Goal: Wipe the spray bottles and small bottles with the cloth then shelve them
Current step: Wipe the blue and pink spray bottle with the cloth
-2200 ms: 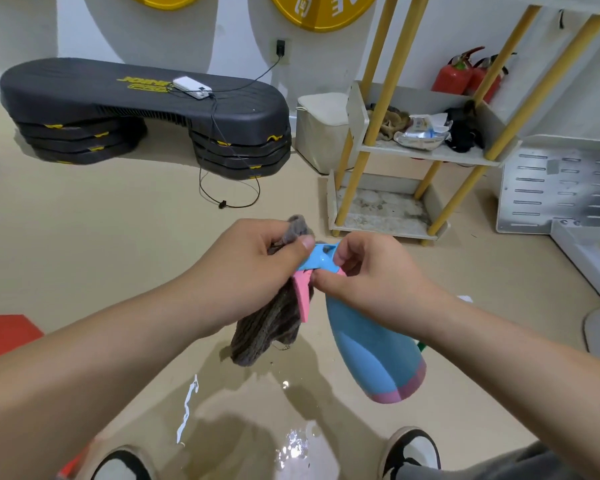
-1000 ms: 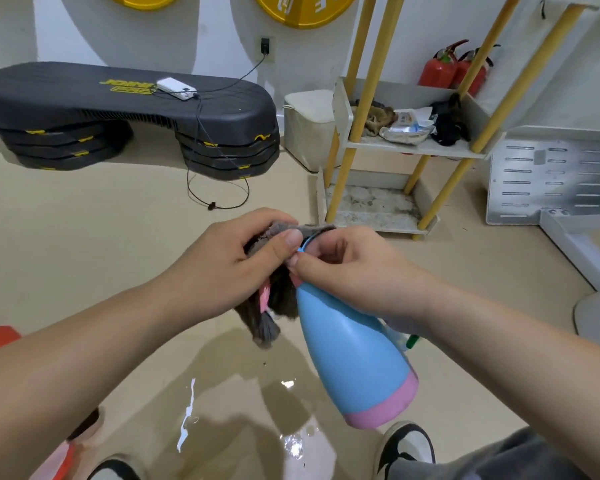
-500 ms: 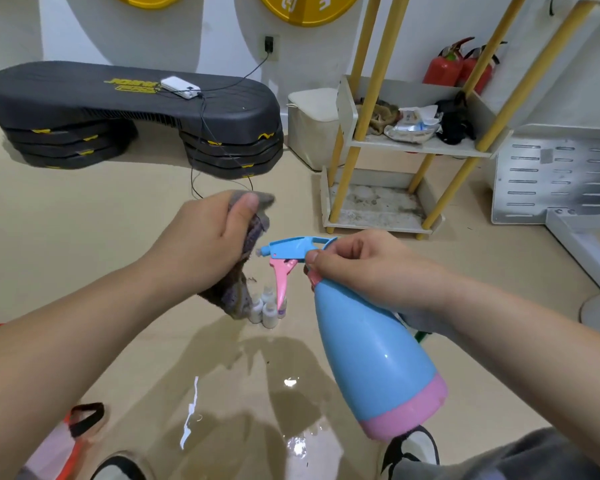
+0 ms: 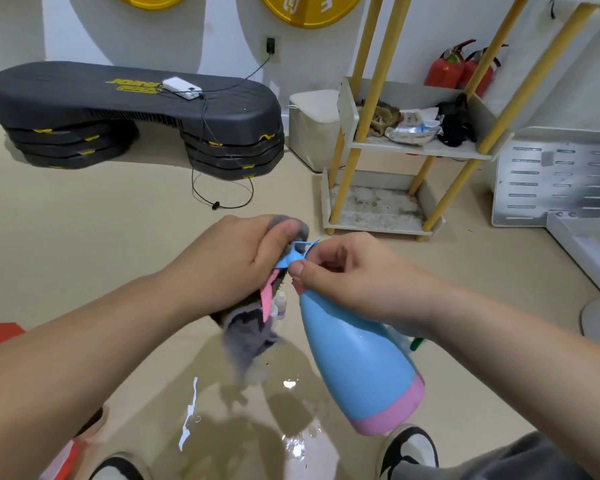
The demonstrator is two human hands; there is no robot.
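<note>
A blue spray bottle (image 4: 357, 358) with a pink base hangs tilted in the middle of the view. My right hand (image 4: 350, 271) grips its neck just under the blue spray head. My left hand (image 4: 236, 261) holds a grey cloth (image 4: 246, 337) bunched around the nozzle, and the pink trigger sticks out below my fingers. Small white bottles (image 4: 280, 303) stand on the floor behind the trigger, partly hidden. The yellow-legged shelf (image 4: 416, 148) stands at the back right, its lower tray bare and stained.
A wet patch (image 4: 284, 410) shines on the floor under the bottle. My shoes (image 4: 409, 448) are at the bottom edge. A black step platform (image 4: 136, 109) with a charging phone sits back left. Red fire extinguishers (image 4: 461, 67) and a white metal panel (image 4: 555, 178) stand right.
My left hand, which had drawn the cloth away from the spray head half a second ago, has brought it back over the nozzle. The bottle stays in my right hand.
</note>
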